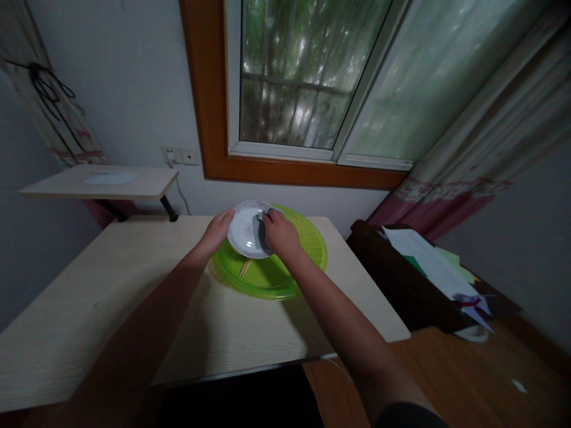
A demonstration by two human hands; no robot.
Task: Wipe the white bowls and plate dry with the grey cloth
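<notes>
My left hand (217,230) grips the left rim of a small white plate (244,233), which is tilted up above a green plastic basin (307,244). My right hand (280,233) is closed on a grey cloth (259,229) and presses it against the plate's face. The ends of wooden chopsticks (245,267) show inside the basin, under the plate. The basin stands on a light wooden table (134,297), near its far edge.
A raised wooden shelf (102,181) sits at the table's back left. A dark piece of furniture (401,279) with papers (428,255) on it stands to the right. A window (289,77) and curtains (482,137) are beyond the table.
</notes>
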